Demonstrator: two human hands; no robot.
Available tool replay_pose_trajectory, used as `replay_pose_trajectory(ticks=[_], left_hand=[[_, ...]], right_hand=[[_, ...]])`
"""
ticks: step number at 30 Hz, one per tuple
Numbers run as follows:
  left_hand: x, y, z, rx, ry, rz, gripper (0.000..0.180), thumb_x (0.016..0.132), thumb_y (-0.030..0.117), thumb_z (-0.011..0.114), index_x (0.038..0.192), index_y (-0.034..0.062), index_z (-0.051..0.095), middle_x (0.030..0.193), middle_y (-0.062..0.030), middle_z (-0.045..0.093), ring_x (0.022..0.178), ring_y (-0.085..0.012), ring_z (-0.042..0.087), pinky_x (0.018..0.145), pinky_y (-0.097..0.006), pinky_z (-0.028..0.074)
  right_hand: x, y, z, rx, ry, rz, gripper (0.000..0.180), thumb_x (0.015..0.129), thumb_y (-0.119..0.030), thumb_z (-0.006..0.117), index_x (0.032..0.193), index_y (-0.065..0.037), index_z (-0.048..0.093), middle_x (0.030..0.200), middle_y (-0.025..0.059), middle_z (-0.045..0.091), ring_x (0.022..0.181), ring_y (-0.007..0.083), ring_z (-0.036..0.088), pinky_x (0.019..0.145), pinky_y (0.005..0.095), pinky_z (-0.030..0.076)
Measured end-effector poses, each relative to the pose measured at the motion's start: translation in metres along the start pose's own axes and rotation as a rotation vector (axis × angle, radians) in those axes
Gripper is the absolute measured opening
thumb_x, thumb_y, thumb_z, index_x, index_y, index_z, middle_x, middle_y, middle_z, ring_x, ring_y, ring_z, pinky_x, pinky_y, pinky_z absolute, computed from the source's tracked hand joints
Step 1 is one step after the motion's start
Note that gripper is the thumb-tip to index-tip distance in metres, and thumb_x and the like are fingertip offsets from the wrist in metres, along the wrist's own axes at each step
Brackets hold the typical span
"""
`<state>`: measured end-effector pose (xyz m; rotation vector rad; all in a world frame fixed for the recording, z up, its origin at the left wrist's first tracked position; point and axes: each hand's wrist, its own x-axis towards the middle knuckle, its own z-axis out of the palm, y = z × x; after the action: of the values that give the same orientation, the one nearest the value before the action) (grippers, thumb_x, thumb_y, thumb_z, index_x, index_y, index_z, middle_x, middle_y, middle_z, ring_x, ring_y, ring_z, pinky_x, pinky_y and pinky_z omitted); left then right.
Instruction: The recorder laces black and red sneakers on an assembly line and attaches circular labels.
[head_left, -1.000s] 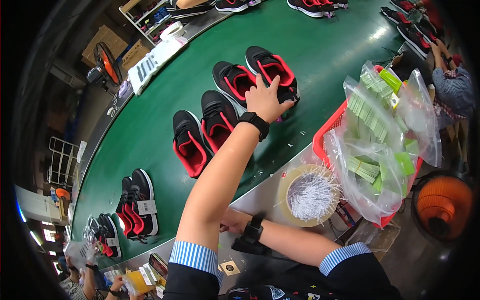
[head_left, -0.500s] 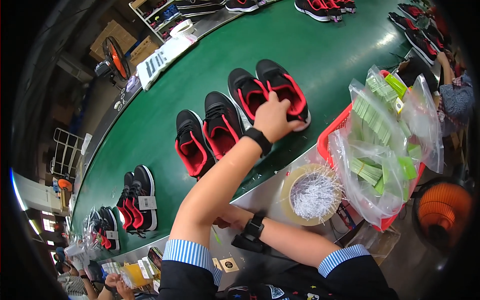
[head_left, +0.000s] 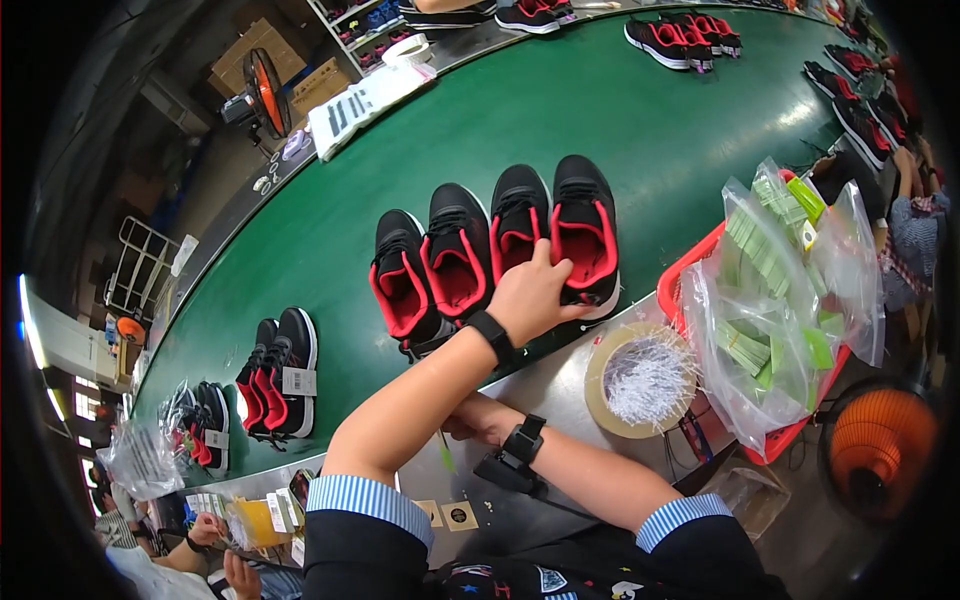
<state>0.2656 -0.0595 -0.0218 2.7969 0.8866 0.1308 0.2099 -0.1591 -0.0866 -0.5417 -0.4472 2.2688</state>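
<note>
We saw four shoes in a row on the smooth green tabletop, well left of a red plastic basket. Their long axes ran roughly near to far, toes far, heels toward us. The rightmost black fabric sneaker with a red lining and white sole lay beyond and slightly right of our left hand, which was the nearer one. Its fingers reached the collar between that shoe and the neighbouring black, red-lined sneaker, with the thumb by the rightmost heel; we could not tell whether they were clamped. Our hands were apart, the left forearm crossing over the right hand (partly hidden, so its grip was unclear), near a thin green slip on the near side, left of the shoes in reach.
</note>
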Motion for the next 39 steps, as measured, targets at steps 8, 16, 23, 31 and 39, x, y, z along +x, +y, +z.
replay_pose_trajectory(ticks=[8, 16, 23, 31, 39], left_hand=[[-0.073, -0.058, -0.023, 0.064, 0.106, -0.139, 0.056, 0.067, 0.053, 0.068, 0.093, 0.0039, 0.056, 0.097, -0.0163, 0.047, 0.070, -0.0325, 0.061, 0.059, -0.040, 0.051], [-0.171, -0.103, -0.038, 0.113, 0.114, -0.182, 0.052, 0.062, 0.049, 0.073, 0.088, 0.0071, 0.058, 0.094, -0.0115, 0.048, 0.070, -0.0267, 0.060, 0.059, -0.036, 0.050], [-0.173, -0.088, -0.059, 0.066, -0.005, -0.182, 0.049, 0.067, 0.047, 0.071, 0.088, 0.0035, 0.063, 0.096, -0.0111, 0.053, 0.094, -0.0290, 0.051, 0.081, -0.038, 0.043], [-0.113, -0.101, -0.046, -0.161, 0.355, -0.171, 0.016, 0.076, 0.017, 0.062, 0.085, 0.0041, 0.063, 0.074, -0.0118, 0.064, 0.076, -0.0303, 0.059, 0.071, -0.039, 0.047], [-0.113, -0.125, -0.035, -0.275, 0.220, -0.243, 0.018, 0.073, 0.019, 0.063, 0.080, 0.0021, 0.068, 0.080, -0.0132, 0.065, 0.079, -0.0300, 0.060, 0.072, -0.038, 0.047]], right_hand=[[0.000, -0.002, -0.003, -0.007, 0.028, 0.039, 0.005, 0.085, -0.018, 0.057, 0.086, -0.013, 0.055, 0.059, -0.0089, 0.038, 0.046, 0.0014, 0.029, 0.039, 0.0172, 0.016], [-0.009, -0.010, -0.003, -0.076, 0.076, -0.013, 0.007, 0.083, -0.018, 0.060, 0.081, -0.012, 0.057, 0.058, -0.0099, 0.042, 0.044, 0.0012, 0.031, 0.039, 0.0177, 0.019], [-0.026, -0.047, 0.003, -0.658, 0.617, -0.820, 0.008, 0.084, -0.008, 0.058, 0.079, -0.002, 0.058, 0.061, -0.0050, 0.052, 0.055, 0.0011, 0.046, 0.049, 0.0180, 0.036], [0.010, -0.073, -0.003, -1.167, 0.924, -0.753, 0.012, 0.076, -0.016, 0.060, 0.075, -0.004, 0.062, 0.060, 0.0099, 0.060, 0.054, 0.0239, 0.058, 0.052, 0.0335, 0.045], [0.025, -0.089, -0.007, -1.627, 0.892, -0.768, 0.008, 0.075, -0.014, 0.060, 0.076, -0.006, 0.059, 0.068, 0.0129, 0.062, 0.067, 0.0327, 0.060, 0.059, 0.0412, 0.047]])
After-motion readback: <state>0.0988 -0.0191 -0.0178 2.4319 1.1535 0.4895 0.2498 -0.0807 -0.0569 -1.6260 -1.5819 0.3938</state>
